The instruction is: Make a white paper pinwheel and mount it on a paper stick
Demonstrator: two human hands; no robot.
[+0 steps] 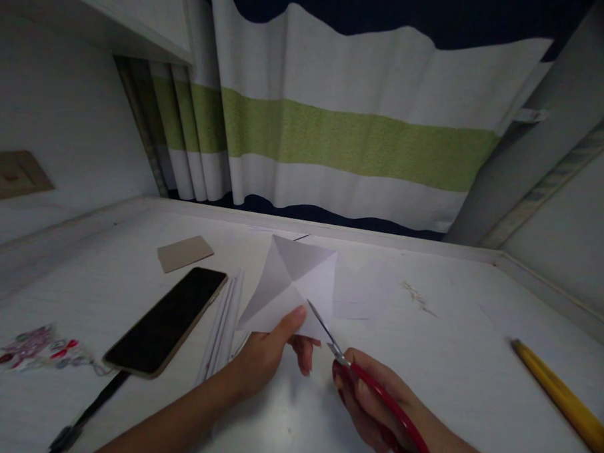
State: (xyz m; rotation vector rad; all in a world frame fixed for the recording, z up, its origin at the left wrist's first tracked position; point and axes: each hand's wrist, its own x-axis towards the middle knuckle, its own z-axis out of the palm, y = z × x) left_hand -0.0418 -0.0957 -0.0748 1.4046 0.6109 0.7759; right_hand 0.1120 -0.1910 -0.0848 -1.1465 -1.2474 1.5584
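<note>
My left hand (275, 351) pinches the lower edge of a folded white paper (294, 283), thumb on top and fingers beneath, holding it tilted above the white desk (462, 353). My right hand (374, 400) grips red-handled scissors (361, 374) with its fingers wrapped round the handles. The metal blades point up and left, and their tips reach the paper's lower edge beside my left thumb.
A black phone (168, 319) lies left of the paper, with a cable (73, 430) running toward me. Thin white strips (223, 323), a brown card (184, 253), a sticker sheet (37, 348) and another white sheet (360, 294) lie around. A yellow stick (564, 395) lies at right. A striped curtain (353, 137) hangs behind.
</note>
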